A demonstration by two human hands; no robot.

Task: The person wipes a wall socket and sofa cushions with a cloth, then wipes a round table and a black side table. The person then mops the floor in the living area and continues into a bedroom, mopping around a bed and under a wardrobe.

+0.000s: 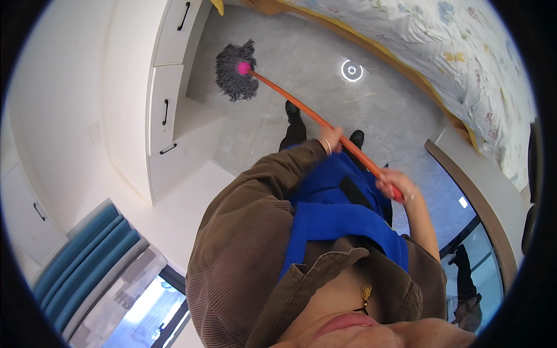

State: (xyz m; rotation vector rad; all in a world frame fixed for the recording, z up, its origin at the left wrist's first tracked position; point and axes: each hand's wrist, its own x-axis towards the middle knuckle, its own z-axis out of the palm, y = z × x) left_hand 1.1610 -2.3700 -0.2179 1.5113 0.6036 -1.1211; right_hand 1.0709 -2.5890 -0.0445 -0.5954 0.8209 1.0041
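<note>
An orange mop handle (300, 104) runs slantwise across the view in front of my body. My left hand (331, 139) is closed around it about midway along. Closer to me, my right hand (395, 185) grips the handle near its red end (397, 195). At the far end, a pink connector (243, 68) joins the shaft to a shaggy grey mop head (230, 80). The mop head lies spread on the grey tile floor (313, 56), beside the white cabinet (163, 95). Both hands look slightly blurred.
A bed with a floral sheet (474, 65) and wooden frame borders the floor at upper right. My black shoes (293, 112) stand between bed and cabinet. A brown-edged glass panel (474, 256) is at right. Blue curtains (87, 261) hang by a window (141, 315) at lower left.
</note>
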